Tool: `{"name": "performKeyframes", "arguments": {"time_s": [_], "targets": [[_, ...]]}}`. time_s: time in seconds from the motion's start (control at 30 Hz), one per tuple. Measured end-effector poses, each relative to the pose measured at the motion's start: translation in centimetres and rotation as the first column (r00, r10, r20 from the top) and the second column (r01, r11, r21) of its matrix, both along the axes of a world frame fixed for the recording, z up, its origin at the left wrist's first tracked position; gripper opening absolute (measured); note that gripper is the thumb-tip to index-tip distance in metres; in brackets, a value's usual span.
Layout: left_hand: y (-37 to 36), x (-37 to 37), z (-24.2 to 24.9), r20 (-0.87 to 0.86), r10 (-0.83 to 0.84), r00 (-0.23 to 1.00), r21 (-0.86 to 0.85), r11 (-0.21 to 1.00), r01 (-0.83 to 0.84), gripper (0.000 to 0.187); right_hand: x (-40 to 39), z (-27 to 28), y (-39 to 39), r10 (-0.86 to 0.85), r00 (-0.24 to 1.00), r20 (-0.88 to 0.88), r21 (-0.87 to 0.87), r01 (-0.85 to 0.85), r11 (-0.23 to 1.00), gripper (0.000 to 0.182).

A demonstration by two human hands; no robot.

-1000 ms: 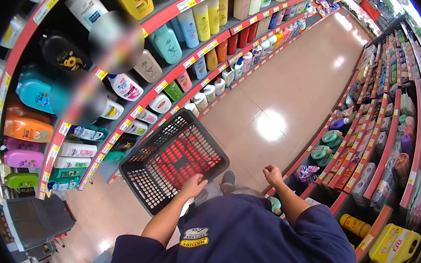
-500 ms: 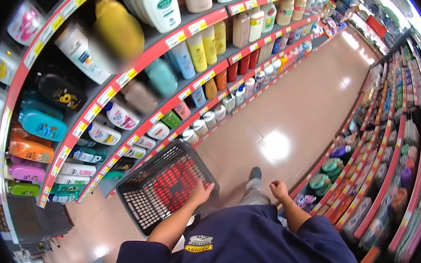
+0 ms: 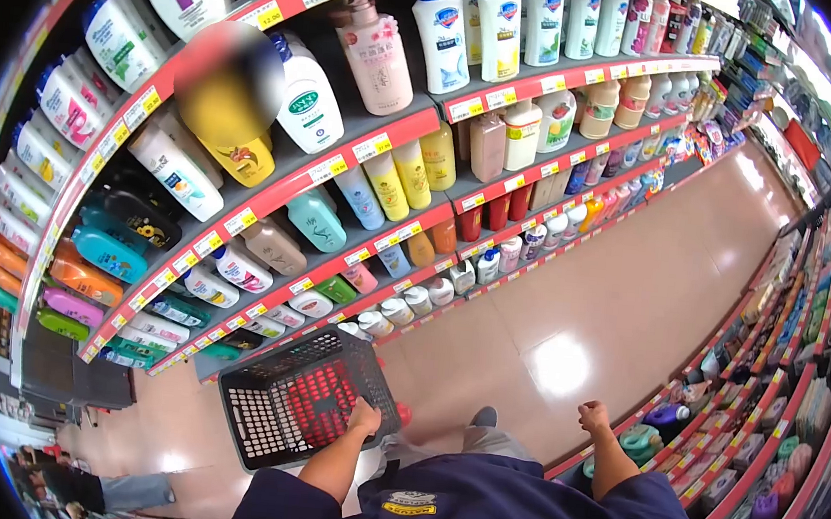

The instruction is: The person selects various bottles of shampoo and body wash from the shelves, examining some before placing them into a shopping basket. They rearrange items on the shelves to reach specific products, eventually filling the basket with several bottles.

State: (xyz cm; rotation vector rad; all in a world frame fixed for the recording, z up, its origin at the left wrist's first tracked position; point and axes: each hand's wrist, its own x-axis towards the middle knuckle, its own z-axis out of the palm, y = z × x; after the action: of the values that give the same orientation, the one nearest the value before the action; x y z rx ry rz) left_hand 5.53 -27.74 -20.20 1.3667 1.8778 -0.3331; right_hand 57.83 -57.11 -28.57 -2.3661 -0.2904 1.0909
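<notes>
Basket (image 3: 357,358), dark and latticed, is sitting mostly to the left of the left hand (image 3: 364,418), which is resting bent at the near rim; whether it is gripping cannot be told. The right hand (image 3: 595,416) is hovering well apart, folded loosely inward. Bottle-lined shelves (image 3: 415,133) are rising beyond the left hand.

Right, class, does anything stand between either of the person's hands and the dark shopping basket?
Nothing visible stands between the left hand and the shopping basket; that hand is at the side nearest the body. For the right hand, the left hand is in the way there; a shoe shows lower down.
</notes>
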Motion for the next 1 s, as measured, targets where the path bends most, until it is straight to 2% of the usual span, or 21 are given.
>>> {"name": "performKeyframes", "arguments": {"time_s": [0.03, 0.13, 0.3, 0.37, 0.4, 0.43, 0.47, 0.5, 0.57, 0.67, 0.7, 0.8, 0.83, 0.87, 0.9, 0.93, 0.97, 1.0], "targets": [[-0.2, 0.6, 0.4, -0.010, -0.008, 1.000, 0.014, 1.000, 0.008, 0.053, 0.3, 1.3, 0.7, -0.044, 0.998, -0.040, 0.021, 0.045, 0.999, 0.035], [0.1, 2.5, 0.5, -0.014, -0.038, 0.999, 0.041, 0.998, 0.038, 0.056, -0.3, 3.4, 1.6, -0.004, 1.000, -0.020, 0.060, 0.005, 0.998, 0.034], [0.0, 3.5, -1.6, 0.087, -0.049, 0.995, 0.038, 0.998, 0.046, 0.074, -4.0, 4.7, 1.3, 0.106, 0.985, -0.139, -0.020, -0.110, 0.994, 0.039], [-0.1, 3.9, -2.2, 0.088, -0.099, 0.991, 0.022, 0.995, 0.097, 0.079, -5.2, 4.5, 1.3, 0.174, 0.972, -0.159, -0.066, -0.186, 0.980, 0.039], [-1.0, 4.0, -2.8, 0.007, -0.203, 0.979, 0.250, 0.948, 0.195, 0.059, -5.5, 3.9, 1.5, 0.207, 0.964, -0.169, -0.069, -0.221, 0.973, 0.039], [-0.8, 4.6, 0.1, 0.091, -0.107, 0.990, 0.134, 0.986, 0.094, 0.061, -5.7, 2.8, 1.5, 0.240, 0.953, -0.184, -0.079, -0.257, 0.963, 0.039], [-1.0, 4.5, 0.2, 0.062, -0.161, 0.985, 0.150, 0.977, 0.151, 0.061, -6.5, 2.5, 0.4, 0.270, 0.940, -0.208, -0.095, -0.294, 0.951, 0.039], [-1.0, 4.6, 1.2, 0.095, -0.129, 0.987, 0.133, 0.984, 0.116, 0.061, -8.1, 3.6, -0.5, 0.243, 0.948, -0.204, -0.090, -0.265, 0.960, 0.039], [-1.0, 4.2, 0.4, 0.099, -0.113, 0.989, 0.130, 0.987, 0.100, 0.062, -9.6, 5.2, 1.7, 0.207, 0.966, -0.154, -0.020, -0.213, 0.977, 0.040], [-1.1, 4.4, 0.2, 0.094, -0.107, 0.990, 0.111, 0.989, 0.097, 0.062, -10.9, 5.7, 3.3, 0.321, 0.930, -0.177, -0.013, -0.328, 0.944, 0.041], [-1.2, 4.4, 0.4, 0.081, -0.110, 0.991, 0.105, 0.989, 0.102, 0.062, -10.7, 5.2, 4.0, 0.398, 0.890, -0.221, -0.025, -0.413, 0.910, 0.040], [-1.6, 4.8, 0.9, 0.039, -0.060, 0.997, 0.099, 0.994, 0.055, 0.059, -8.9, 4.0, 5.0, 0.577, 0.816, -0.028, 0.015, -0.577, 0.817, 0.042], [-1.6, 5.1, 1.0, 0.026, -0.051, 0.998, 0.119, 0.992, 0.048, 0.058, -7.5, 3.7, 5.4, 0.598, 0.801, -0.020, 0.010, -0.598, 0.801, 0.044], [-1.8, 5.3, 1.1, 0.011, -0.041, 0.999, 0.132, 0.990, 0.039, 0.056, -5.8, 3.4, 6.0, 0.600, 0.799, -0.037, 0.025, -0.600, 0.800, 0.045], [-2.1, 5.5, 1.2, -0.007, -0.050, 0.999, 0.171, 0.984, 0.050, 0.055, -2.9, 0.5, 5.7, 0.604, 0.795, -0.057, 0.038, -0.602, 0.797, 0.045], [-2.2, 5.4, 0.7, -0.001, -0.040, 0.999, 0.196, 0.980, 0.040, 0.055, -1.7, 1.6, 6.5, 0.606, 0.791, -0.080, 0.048, -0.605, 0.795, 0.045], [-2.3, 5.4, 0.1, -0.009, -0.021, 1.000, 0.190, 0.982, 0.022, 0.055, 0.4, 3.2, 6.9, 0.496, 0.840, -0.221, 0.023, -0.504, 0.864, 0.047], [-2.3, 5.5, 0.1, -0.019, -0.008, 1.000, 0.187, 0.982, 0.011, 0.055, 2.5, 3.1, 7.0, 0.441, 0.872, -0.212, 0.029, -0.445, 0.895, 0.047]]}}
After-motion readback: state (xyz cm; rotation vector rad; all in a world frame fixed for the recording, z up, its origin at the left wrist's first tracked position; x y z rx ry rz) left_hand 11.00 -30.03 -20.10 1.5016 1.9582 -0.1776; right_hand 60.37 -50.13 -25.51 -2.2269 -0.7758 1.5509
